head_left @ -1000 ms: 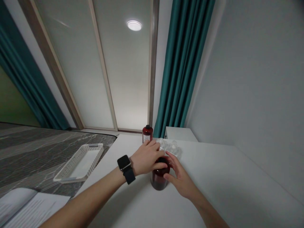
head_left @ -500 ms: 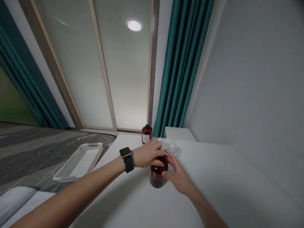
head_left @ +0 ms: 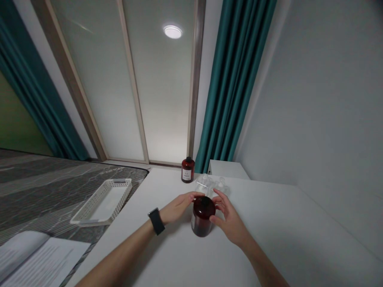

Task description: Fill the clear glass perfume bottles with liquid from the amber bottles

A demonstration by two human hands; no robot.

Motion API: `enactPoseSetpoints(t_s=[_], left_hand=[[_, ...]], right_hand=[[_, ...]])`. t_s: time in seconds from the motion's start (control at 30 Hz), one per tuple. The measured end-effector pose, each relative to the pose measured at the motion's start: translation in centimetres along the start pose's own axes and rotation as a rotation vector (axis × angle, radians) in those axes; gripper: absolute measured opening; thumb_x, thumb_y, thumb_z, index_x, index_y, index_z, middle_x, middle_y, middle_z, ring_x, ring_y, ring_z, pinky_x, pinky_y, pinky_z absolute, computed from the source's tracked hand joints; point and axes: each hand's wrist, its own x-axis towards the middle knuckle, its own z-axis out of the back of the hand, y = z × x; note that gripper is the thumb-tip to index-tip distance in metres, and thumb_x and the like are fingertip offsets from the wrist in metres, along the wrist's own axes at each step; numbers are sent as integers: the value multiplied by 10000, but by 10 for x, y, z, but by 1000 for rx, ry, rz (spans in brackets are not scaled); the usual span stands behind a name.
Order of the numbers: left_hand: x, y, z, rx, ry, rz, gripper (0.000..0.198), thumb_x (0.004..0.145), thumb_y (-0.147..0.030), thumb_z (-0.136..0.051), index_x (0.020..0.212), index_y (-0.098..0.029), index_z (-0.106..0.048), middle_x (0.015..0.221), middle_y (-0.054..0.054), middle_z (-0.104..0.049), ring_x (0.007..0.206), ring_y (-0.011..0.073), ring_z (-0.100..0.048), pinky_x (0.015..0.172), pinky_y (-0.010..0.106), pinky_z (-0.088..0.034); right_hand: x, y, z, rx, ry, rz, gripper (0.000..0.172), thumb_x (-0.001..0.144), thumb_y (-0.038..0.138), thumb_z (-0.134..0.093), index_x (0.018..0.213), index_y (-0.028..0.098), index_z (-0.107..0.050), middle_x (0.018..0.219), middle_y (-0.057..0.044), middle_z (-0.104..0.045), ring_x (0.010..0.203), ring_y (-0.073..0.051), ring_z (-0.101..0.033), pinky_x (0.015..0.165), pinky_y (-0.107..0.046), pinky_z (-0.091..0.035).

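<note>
A dark red-brown bottle [head_left: 201, 224] with a black cap [head_left: 205, 201] stands upright on the white table [head_left: 167, 259]. My right hand [head_left: 229, 219] curves round its right side, thumb at the front of the shoulder and fingers behind. On the other side my left hand [head_left: 178, 207], below a wrist with a black watch, has its fingers stretched out and their tips at the bottle's left shoulder. Just behind the hands are clear see-through containers [head_left: 204, 182], partly hidden. Farther back stands a second red-brown bottle [head_left: 188, 170] with a white label and black cap.
To the left, below the table's edge, a white perforated basket [head_left: 103, 201] rests on a grey patterned surface [head_left: 60, 187]. An open book [head_left: 48, 259] lies at the lower left. Behind the table are a white box-like piece [head_left: 229, 169], teal curtains [head_left: 231, 87] and sliding glass doors [head_left: 163, 99].
My left hand has come off the bottle's top and moved down to its left side, fingers straightening. The right hand stays at the right side. The view has shifted slightly.
</note>
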Motion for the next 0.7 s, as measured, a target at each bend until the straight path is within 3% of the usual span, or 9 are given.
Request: enactPoseSetpoints(t_s=[0.17, 0.33, 0.4, 0.5, 0.7], left_hand=[[-12, 10, 2, -87, -148, 44, 545, 980, -609, -386, 1030, -146, -671, 1002, 105, -704, 947, 235, -632, 906, 392, -486], [-20, 16, -3, -64, -363, 96, 429, 973, -541, -429, 955, -162, -628, 754, 15, -591, 758, 188, -549, 767, 316, -441], [-18, 16, -13, -71, -456, 110, 387, 973, -501, -426, 936, -171, -624, 754, 11, -578, 762, 190, -542, 765, 313, -433], [-11, 14, -33, -159, -546, 114, 367, 971, -475, -401, 918, -181, -614, 875, 44, -627, 866, 212, -573, 824, 327, -450], [-2, 12, -57, -282, -590, 80, 394, 979, -433, -363, 915, -176, -654, 976, 70, -708, 963, 230, -625, 932, 355, -466]], right_hand=[[1, -1, 2, 39, 27, -15, 617, 864, 303, -689, 1416, 302, -412, 1215, -78, -647, 1136, -236, -621, 1053, -461, -436], [0, -1, -6, -34, -39, -48, 381, 867, 404, -667, 1208, 242, -619, 1003, -55, -672, 942, -215, -661, 912, -375, -516], [-1, 1, -15, -47, -95, -55, 383, 890, 466, -614, 1198, 239, -632, 1017, -60, -670, 943, -220, -655, 886, -364, -518], [0, 5, -35, -15, -211, -70, 426, 924, 539, -527, 1218, 245, -620, 1122, -72, -665, 1076, -243, -622, 973, -385, -478], [16, -1, -78, 98, -383, -46, 449, 963, 558, -400, 1199, 231, -597, 1260, -78, -630, 1221, -248, -554, 1089, -432, -394]])
